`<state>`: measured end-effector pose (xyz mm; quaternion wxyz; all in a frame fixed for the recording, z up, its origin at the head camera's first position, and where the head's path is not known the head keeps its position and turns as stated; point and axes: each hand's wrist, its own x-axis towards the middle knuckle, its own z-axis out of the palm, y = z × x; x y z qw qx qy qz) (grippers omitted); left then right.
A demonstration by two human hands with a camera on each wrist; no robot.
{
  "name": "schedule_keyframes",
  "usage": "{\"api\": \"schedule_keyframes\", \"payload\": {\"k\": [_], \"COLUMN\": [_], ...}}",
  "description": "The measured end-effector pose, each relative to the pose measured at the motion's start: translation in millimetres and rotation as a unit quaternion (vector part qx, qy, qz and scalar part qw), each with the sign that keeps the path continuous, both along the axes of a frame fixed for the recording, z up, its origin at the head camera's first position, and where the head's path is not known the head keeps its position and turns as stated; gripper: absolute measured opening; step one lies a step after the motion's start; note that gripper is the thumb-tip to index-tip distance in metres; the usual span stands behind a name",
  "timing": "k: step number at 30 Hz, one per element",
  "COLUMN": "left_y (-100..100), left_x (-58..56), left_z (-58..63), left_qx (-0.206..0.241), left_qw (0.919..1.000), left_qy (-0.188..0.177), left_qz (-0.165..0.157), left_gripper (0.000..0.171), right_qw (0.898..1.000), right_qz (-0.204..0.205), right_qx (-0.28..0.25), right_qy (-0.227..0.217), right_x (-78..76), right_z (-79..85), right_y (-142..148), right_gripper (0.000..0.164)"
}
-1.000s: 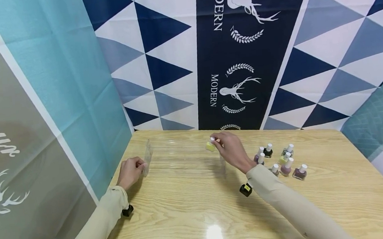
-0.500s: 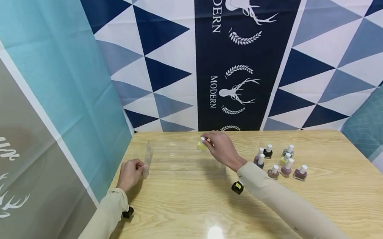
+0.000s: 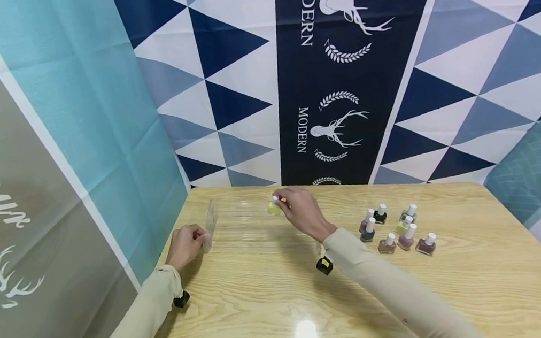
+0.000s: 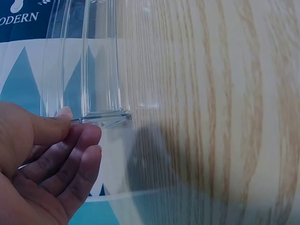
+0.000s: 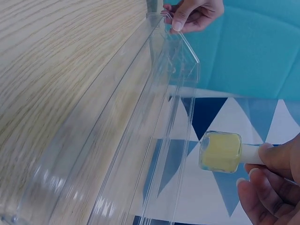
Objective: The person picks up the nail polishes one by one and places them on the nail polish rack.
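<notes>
A clear tiered acrylic rack (image 3: 251, 229) stands on the wooden table near its back left. With thumb and fingers my left hand (image 3: 186, 245) pinches the rack's left end panel; the left wrist view shows the thumb (image 4: 51, 126) on that panel's edge. My right hand (image 3: 301, 209) holds a yellow nail polish bottle (image 5: 220, 152) by its white cap (image 5: 251, 153), between thumb and fingers. In the head view the bottle overlaps the back part of the rack, around its middle. The right wrist view shows the bottle beside the rack's upper tiers, which hold nothing in that view.
To the right on the table (image 3: 244, 311) stand several nail polish bottles with white caps: a black one (image 3: 379, 214), a yellow one (image 3: 403, 225), a mauve one (image 3: 407, 238) and a dark purple one (image 3: 425, 245). A patterned cloth (image 3: 241, 112) hangs behind the table.
My right hand has moved left along the rack with the yellow nail polish bottle, from near the right end to around the middle. My left hand stays on the left end panel.
</notes>
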<state>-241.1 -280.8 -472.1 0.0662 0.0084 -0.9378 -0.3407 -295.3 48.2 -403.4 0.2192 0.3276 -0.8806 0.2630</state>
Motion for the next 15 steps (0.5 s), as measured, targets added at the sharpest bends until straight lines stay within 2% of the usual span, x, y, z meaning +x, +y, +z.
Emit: {"api": "schedule_keyframes", "payload": {"k": [15], "left_y": [-1.6], "left_x": [1.1], "left_z": [-2.2], "left_qx": [0.011], "left_qw": [0.9999], "left_qy": [0.004], "left_qz": [-0.002], "left_gripper": [0.013], "right_qw": [0.999], "right_qz": [0.040], "right_qx": [-0.008], "right_qy": [-0.004], "right_x": [-3.0], "right_z": [2.6], "right_y": [-24.2], "right_gripper": [0.011]}}
